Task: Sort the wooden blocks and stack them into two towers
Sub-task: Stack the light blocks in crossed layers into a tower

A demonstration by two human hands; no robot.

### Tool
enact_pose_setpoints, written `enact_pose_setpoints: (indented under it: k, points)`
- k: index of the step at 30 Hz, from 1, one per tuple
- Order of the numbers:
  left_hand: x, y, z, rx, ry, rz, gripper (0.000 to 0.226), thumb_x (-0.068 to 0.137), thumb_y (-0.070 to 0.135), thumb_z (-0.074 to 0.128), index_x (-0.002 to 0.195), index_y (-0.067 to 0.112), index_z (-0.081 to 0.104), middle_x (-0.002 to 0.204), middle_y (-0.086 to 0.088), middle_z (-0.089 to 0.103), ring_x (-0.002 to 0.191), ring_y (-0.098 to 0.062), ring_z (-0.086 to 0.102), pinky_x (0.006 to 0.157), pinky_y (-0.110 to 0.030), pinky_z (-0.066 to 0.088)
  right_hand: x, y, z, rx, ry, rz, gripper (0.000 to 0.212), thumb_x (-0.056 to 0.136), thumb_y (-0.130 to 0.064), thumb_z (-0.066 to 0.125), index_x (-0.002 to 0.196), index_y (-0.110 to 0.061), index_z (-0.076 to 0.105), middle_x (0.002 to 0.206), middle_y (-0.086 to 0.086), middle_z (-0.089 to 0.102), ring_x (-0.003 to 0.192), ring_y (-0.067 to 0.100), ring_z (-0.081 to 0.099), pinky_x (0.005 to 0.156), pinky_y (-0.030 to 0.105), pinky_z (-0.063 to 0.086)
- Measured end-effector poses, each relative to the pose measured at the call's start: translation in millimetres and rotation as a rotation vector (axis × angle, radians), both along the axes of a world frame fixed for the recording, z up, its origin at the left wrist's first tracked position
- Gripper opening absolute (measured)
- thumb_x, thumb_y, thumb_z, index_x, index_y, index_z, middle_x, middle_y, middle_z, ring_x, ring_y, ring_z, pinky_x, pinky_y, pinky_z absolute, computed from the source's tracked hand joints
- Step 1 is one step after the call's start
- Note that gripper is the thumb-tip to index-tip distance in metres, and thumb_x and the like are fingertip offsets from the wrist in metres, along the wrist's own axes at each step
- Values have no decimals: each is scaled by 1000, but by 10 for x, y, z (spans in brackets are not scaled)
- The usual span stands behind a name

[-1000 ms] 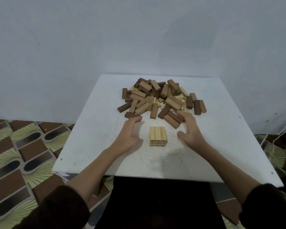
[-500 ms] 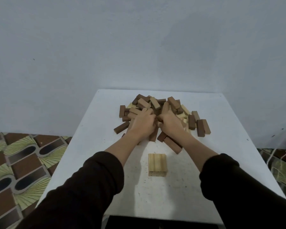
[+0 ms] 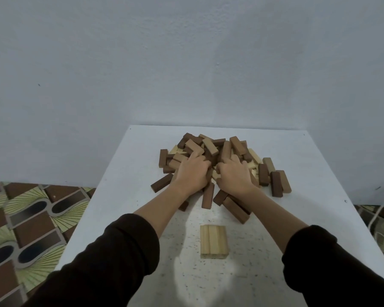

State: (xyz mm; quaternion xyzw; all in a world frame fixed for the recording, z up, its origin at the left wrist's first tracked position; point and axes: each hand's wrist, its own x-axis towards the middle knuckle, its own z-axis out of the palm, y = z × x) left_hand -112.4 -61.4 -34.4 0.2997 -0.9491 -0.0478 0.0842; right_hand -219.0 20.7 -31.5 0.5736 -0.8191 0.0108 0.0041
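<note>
A heap of wooden blocks (image 3: 222, 151), dark brown, mid brown and pale, lies at the far middle of the white table (image 3: 124, 173). Both hands are dug into its near side. My left hand (image 3: 192, 173) rests palm down with fingers curled among the blocks. My right hand (image 3: 234, 176) lies beside it, fingers buried in the heap. What each hand holds is hidden. Nearer to me stands a short tower of pale blocks (image 3: 213, 241), three side by side on top, between my forearms.
A plain grey wall rises behind the table. Patterned brown and green floor (image 3: 27, 218) shows to the left and at the right edge. A few dark blocks (image 3: 276, 183) lie loose at the heap's right side.
Both hands have moved from beside the pale tower forward into the heap. The camera has tilted, so the table sits lower in view.
</note>
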Motion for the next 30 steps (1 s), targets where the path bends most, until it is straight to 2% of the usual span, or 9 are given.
enact_pose_setpoints:
  k: [3,8,11,14,16,18,21,25,30]
  points:
    - [-3,18,4,-23,-16,25,19,92,22,46,101,13,61,107,-3,63,117,-25,41,84,-36,36,43,-7,-2,-13,8,-37,21,89,-24,51,106,-13,58,121,7,53,117,27,40,84,38,33]
    - [-109,44,64,-6,-40,88,12,88,17,50,97,14,58,106,-5,63,117,-25,44,84,-36,33,101,-47,-14,17,83,-89,21,91,-25,52,108,-14,56,120,9,53,118,28,41,89,38,35]
    - [-164,52,103,112,-17,164,15,87,17,51,99,12,58,105,-9,61,111,-29,47,83,-37,34,133,-93,14,44,65,-143,16,89,-18,51,103,-13,59,118,10,54,116,29,42,92,42,33]
    - [-191,54,83,199,-5,230,18,86,19,51,100,10,56,105,-12,62,106,-31,51,82,-37,35,134,-135,87,115,-22,-175,6,86,-24,57,86,-17,55,115,8,55,117,30,40,97,46,31]
    - [-190,60,83,216,-5,234,18,85,20,52,98,9,58,103,-11,63,104,-31,52,79,-35,35,117,-158,118,156,-61,-180,13,83,-28,61,84,-18,52,116,8,54,117,30,40,97,45,31]
    - [-187,43,85,277,21,239,18,82,17,55,95,9,64,101,-10,64,102,-30,53,76,-34,38,99,-154,127,154,-95,-186,22,82,-32,63,96,-15,59,121,11,50,119,31,39,99,45,35]
    - [-148,28,116,440,177,253,12,84,20,59,86,11,67,95,-8,68,95,-26,57,76,-33,46,72,-95,145,77,-133,-190,33,88,-29,58,112,-6,57,125,16,46,119,33,39,96,43,41]
    - [-61,46,241,711,536,363,26,88,15,56,63,16,50,67,3,53,65,-11,50,60,-24,39,20,-3,286,-106,-324,-234,23,86,-24,59,96,-4,55,107,17,56,104,33,53,72,33,42]
    - [83,60,322,1108,798,401,11,87,4,61,76,2,59,75,-12,57,67,-20,53,63,-28,46,97,64,493,-348,-601,-304,24,76,-12,67,93,2,57,95,11,57,84,21,50,60,27,35]
